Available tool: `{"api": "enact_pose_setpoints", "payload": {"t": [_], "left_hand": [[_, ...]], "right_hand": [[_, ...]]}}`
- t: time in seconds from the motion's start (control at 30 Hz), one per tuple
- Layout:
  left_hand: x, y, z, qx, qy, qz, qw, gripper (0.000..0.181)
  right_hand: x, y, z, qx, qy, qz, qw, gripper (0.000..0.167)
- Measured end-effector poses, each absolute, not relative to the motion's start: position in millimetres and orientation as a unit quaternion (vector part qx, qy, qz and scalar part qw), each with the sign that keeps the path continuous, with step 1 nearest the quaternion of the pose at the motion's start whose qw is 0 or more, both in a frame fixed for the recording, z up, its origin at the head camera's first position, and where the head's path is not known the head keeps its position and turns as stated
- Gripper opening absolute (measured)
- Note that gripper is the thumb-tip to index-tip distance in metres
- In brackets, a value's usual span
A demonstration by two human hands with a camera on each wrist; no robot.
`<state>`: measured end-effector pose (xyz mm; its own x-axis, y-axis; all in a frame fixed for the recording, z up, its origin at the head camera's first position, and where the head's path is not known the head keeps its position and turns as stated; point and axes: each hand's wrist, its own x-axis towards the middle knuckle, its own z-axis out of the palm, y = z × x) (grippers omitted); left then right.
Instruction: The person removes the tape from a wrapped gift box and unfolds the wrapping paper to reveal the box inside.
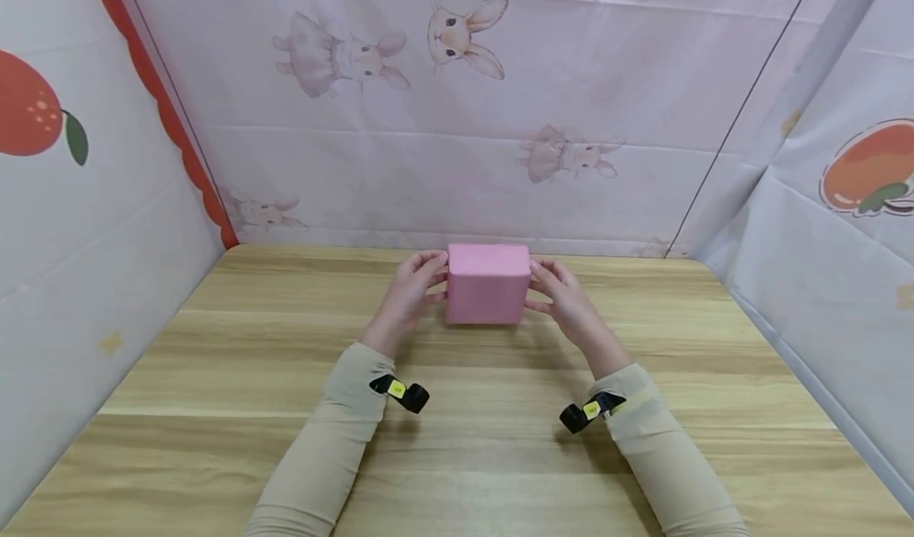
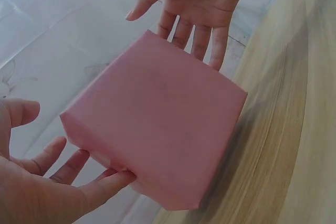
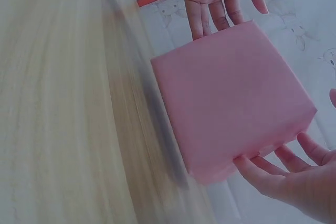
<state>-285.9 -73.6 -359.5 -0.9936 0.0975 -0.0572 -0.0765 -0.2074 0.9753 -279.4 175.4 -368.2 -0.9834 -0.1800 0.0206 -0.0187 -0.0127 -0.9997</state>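
Note:
A pink box [image 1: 489, 297] with smooth plain faces is upright near the back of the wooden table, between the two hands. The fingertips of my left hand [image 1: 407, 295] touch its left side, and my right hand [image 1: 566, 299] touches its right side. In the left wrist view, the left hand [image 2: 42, 182] has its fingers extended against the box [image 2: 157, 119], the thumb held apart. From the right wrist, the right hand [image 3: 294, 182] lies likewise along the side of the box [image 3: 236, 98]. Whether the box's underside touches the table I cannot tell.
The wood-grain table [image 1: 471, 450] stretches toward me. Behind it hangs a pale pink cloth [image 1: 428, 172] printed with rabbits, close behind the box. White cloths with fruit prints border the left and right sides. Each wrist wears a black camera strap.

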Motion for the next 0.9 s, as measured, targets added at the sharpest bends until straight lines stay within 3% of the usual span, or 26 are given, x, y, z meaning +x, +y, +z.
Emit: {"api": "enact_pose_setpoints", "payload": {"t": [0.13, 0.23, 0.43, 0.63, 0.9], "left_hand": [[-287, -73, -363, 0.007, 0.629, 0.776, 0.048, 0.033], [-288, -72, -365, 0.002, 0.64, 0.767, 0.043, 0.036], [-290, -73, -369, 0.019, 0.678, 0.733, 0.049, 0.044], [-291, -81, -375, 0.091, 0.754, 0.646, 0.071, 0.058], [-287, -88, -373, 0.153, 0.833, 0.528, 0.066, 0.059]], "right_hand": [[-279, 176, -369, -0.064, 0.688, -0.722, 0.049, 0.022], [-280, 175, -371, -0.057, 0.686, -0.724, 0.046, 0.018], [-282, 176, -373, -0.054, 0.7, -0.711, 0.043, 0.037], [-285, 181, -376, -0.078, 0.717, -0.69, 0.065, 0.059], [-281, 190, -374, -0.121, 0.765, -0.626, 0.089, 0.056]]}}
